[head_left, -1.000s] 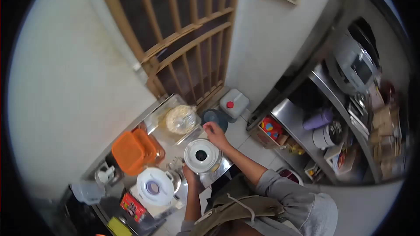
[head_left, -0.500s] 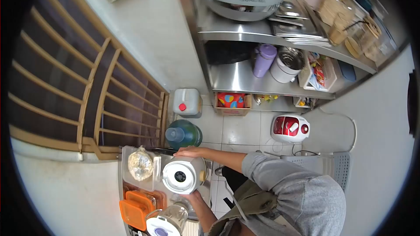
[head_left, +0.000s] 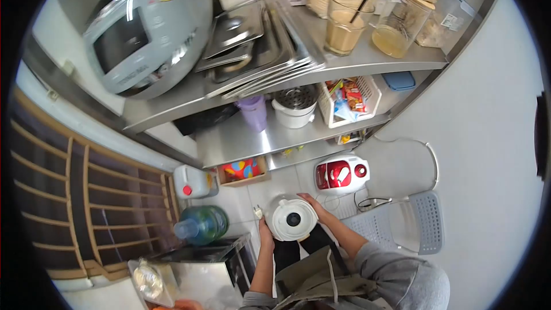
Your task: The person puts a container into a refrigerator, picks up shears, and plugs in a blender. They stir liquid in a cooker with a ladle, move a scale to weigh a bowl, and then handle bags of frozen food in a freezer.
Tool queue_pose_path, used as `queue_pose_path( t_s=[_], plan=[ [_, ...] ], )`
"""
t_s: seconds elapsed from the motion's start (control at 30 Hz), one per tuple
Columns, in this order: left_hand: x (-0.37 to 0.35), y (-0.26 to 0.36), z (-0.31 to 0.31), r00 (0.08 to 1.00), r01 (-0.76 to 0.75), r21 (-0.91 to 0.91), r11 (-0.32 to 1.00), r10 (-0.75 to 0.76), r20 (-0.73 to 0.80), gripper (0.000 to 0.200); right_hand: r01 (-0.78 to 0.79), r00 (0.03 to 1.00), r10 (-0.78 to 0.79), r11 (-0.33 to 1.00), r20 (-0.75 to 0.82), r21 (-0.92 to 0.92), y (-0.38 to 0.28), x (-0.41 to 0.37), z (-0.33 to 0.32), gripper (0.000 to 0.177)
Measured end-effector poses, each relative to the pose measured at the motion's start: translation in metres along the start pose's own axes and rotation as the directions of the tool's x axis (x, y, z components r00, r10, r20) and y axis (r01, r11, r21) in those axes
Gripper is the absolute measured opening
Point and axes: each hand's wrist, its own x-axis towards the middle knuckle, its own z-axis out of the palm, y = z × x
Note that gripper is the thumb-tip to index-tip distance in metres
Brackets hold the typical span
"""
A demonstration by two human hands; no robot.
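Observation:
A white blender base [head_left: 281, 231] with a round black socket in the middle of its top is in both my hands, in front of my body. My left hand [head_left: 266, 233] grips its left side. My right hand [head_left: 313, 206] is closed around its far right side. A two-pin plug [head_left: 258, 212] shows just beyond my left fingertips. Most of the base's side and underside is hidden from above.
Ahead stands a steel shelf [head_left: 338, 72] with a large grey appliance [head_left: 152, 34], stacked steel trays [head_left: 252, 51] and a glass of drink [head_left: 347, 26]. On the floor are a red-and-white vacuum cleaner [head_left: 341, 174], a water bottle [head_left: 201, 225] and a grey step stool [head_left: 376, 227].
The blender base has moved off the side counter and out over the floor, with both hands on it. My view and body have turned right toward the shelf.

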Motion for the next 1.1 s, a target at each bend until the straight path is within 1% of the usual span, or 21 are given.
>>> queue_pose_path(
  t_s=[0.07, 0.1, 0.17, 0.23, 0.3, 0.37, 0.4, 0.5, 0.57, 0.6, 0.67, 0.73, 0.77, 0.8, 0.87, 0.9, 0.97, 1.0, 1.03, 1.07, 1.1],
  plan=[
    [0.032, -0.018, 0.034, 0.998, -0.015, 0.179, 0.984, 0.004, 0.065, 0.045, 0.030, 0.995, -0.017, 0.991, -0.102, 0.130, 0.011, 0.005, -0.047, 0.046],
    [0.061, -0.041, 0.042, 0.997, -0.005, 0.181, 0.983, -0.009, 0.079, 0.045, 0.088, 0.989, -0.060, 0.976, -0.139, 0.200, 0.024, 0.012, -0.071, 0.047],
    [0.138, -0.096, 0.050, 0.981, -0.156, 0.423, 0.893, 0.090, 0.172, 0.050, 0.114, 0.971, -0.061, 0.967, -0.229, 0.226, 0.019, 0.017, -0.099, 0.045],
    [0.174, -0.123, 0.082, 0.983, -0.123, 0.406, 0.906, 0.056, 0.173, 0.054, 0.207, 0.931, -0.094, 0.932, -0.353, 0.298, 0.032, 0.039, -0.134, 0.040],
    [0.214, -0.141, 0.109, 0.985, -0.095, 0.397, 0.913, 0.030, 0.167, 0.060, 0.274, 0.915, -0.132, 0.897, -0.381, 0.347, 0.057, 0.080, -0.183, 0.038],
    [0.255, -0.154, 0.125, 0.940, -0.053, 0.523, 0.851, -0.134, 0.313, 0.062, 0.299, 0.905, -0.133, 0.873, -0.403, 0.385, 0.057, 0.105, -0.207, 0.039],
    [0.274, -0.161, 0.135, 0.939, -0.056, 0.530, 0.846, -0.135, 0.315, 0.062, 0.347, 0.893, -0.179, 0.858, -0.413, 0.378, 0.067, 0.128, -0.227, 0.040],
    [0.329, -0.176, 0.174, 0.950, -0.103, 0.579, 0.809, -0.093, 0.299, 0.059, 0.415, 0.855, -0.244, 0.850, -0.457, 0.324, 0.062, 0.166, -0.256, 0.040],
    [0.379, -0.193, 0.193, 0.914, -0.206, 0.668, 0.716, -0.104, 0.393, 0.055, 0.490, 0.828, -0.311, 0.806, -0.466, 0.332, 0.070, 0.193, -0.278, 0.042],
    [0.402, -0.201, 0.202, 0.910, -0.215, 0.671, 0.709, -0.103, 0.401, 0.055, 0.533, 0.799, -0.318, 0.767, -0.509, 0.357, 0.077, 0.205, -0.285, 0.043],
    [0.444, -0.213, 0.224, 0.773, -0.185, 0.629, 0.755, -0.284, 0.568, 0.050, 0.616, 0.732, -0.347, 0.704, -0.586, 0.352, 0.075, 0.218, -0.287, 0.044],
    [0.464, -0.216, 0.245, 0.713, -0.140, 0.613, 0.777, -0.351, 0.607, 0.054, 0.678, 0.676, -0.371, 0.652, -0.637, 0.340, 0.081, 0.244, -0.304, 0.044],
    [0.463, -0.219, 0.255, 0.700, -0.085, 0.532, 0.843, -0.329, 0.634, 0.053, 0.699, 0.656, -0.402, 0.642, -0.638, 0.315, 0.085, 0.258, -0.318, 0.045],
    [0.479, -0.223, 0.261, 0.706, -0.065, 0.510, 0.858, -0.321, 0.631, 0.049, 0.717, 0.626, -0.426, 0.645, -0.653, 0.267, 0.094, 0.283, -0.343, 0.048],
    [0.466, -0.214, 0.270, 0.722, -0.096, 0.470, 0.877, -0.264, 0.639, 0.046, 0.668, 0.637, -0.364, 0.701, -0.680, 0.251, 0.095, 0.317, -0.379, 0.051],
    [0.461, -0.213, 0.274, 0.756, -0.082, 0.425, 0.902, -0.221, 0.616, 0.042, 0.670, 0.635, -0.368, 0.701, -0.679, 0.247, 0.089, 0.324, -0.385, 0.051],
    [0.490, -0.228, 0.272, 0.755, -0.096, 0.381, 0.920, -0.182, 0.630, 0.040, 0.644, 0.649, -0.440, 0.751, -0.621, 0.142, 0.077, 0.331, -0.387, 0.051],
    [0.510, -0.234, 0.275, 0.753, -0.108, 0.339, 0.935, -0.145, 0.641, 0.038, 0.606, 0.682, -0.402, 0.779, -0.611, 0.164, 0.071, 0.333, -0.387, 0.052],
    [0.538, -0.243, 0.277, 0.677, 0.099, 0.214, 0.972, -0.224, 0.701, 0.035, 0.603, 0.639, -0.420, 0.794, -0.644, 0.081, 0.074, 0.350, -0.397, 0.053],
    [0.531, -0.236, 0.278, 0.682, 0.141, 0.208, 0.968, -0.247, 0.688, 0.035, 0.590, 0.596, -0.437, 0.808, -0.673, -0.002, 0.074, 0.360, -0.401, 0.055],
    [0.530, -0.234, 0.280, 0.675, 0.174, 0.167, 0.971, -0.241, 0.697, 0.035, 0.590, 0.597, -0.444, 0.807, -0.668, -0.009, 0.072, 0.367, -0.408, 0.055]
  ],
)
